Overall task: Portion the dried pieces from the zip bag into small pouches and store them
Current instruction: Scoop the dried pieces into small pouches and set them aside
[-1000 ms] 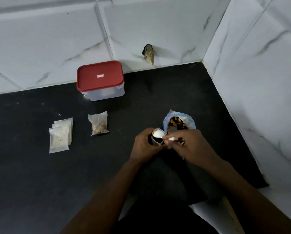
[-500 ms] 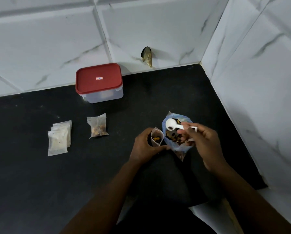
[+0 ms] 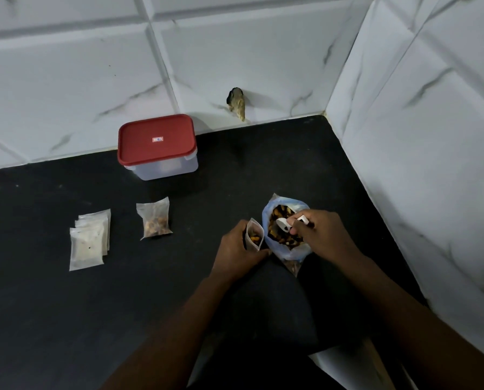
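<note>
Now the left hand (image 3: 236,250) grips an upright small pouch (image 3: 254,235) beside the open zip bag (image 3: 287,229) on the black counter (image 3: 66,305), while the right hand (image 3: 323,235) pinches a white scoop (image 3: 284,224) inside the bag.

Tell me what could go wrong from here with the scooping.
The small pouch, gripped by the left hand, has a narrow mouth; pieces from the white scoop could miss it and scatter on the dark counter. No hand steadies the zip bag while the right hand digs the white scoop into it, so it might tip and spill.
</note>
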A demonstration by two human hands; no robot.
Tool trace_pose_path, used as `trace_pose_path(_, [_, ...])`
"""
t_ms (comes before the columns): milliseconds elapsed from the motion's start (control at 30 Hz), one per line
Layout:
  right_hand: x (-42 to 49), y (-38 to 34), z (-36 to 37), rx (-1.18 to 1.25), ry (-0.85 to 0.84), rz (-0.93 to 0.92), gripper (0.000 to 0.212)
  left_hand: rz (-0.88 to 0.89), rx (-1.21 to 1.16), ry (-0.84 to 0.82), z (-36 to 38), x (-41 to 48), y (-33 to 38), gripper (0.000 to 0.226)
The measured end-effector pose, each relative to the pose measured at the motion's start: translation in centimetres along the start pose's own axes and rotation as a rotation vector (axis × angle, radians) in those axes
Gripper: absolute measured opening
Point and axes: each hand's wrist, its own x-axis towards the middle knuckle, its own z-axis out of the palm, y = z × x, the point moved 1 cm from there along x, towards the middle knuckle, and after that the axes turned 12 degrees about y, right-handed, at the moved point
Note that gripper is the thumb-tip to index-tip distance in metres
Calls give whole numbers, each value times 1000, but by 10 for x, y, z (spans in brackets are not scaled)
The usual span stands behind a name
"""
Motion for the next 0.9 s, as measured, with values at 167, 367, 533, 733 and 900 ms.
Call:
trace_pose_path(167, [2, 1, 5, 26, -41, 97, 19, 26, 49, 42, 7, 5, -2, 39])
trace_pose_path(367, [-2, -6, 10, 96, -106, 160, 16, 32, 67, 86, 13, 6, -5, 34])
trace_pose_path(533, [4, -17, 5, 271, -159, 473, 13, 51, 73, 82, 13, 7, -5, 27])
trace_pose_path(733, [8, -24, 0, 437, -208, 670, 18, 24, 31, 82, 13, 5, -6, 25])
trace_pose_path(900, [6, -17, -4, 581, -187, 697, 22, 8, -18, 67, 11, 3, -4, 27])
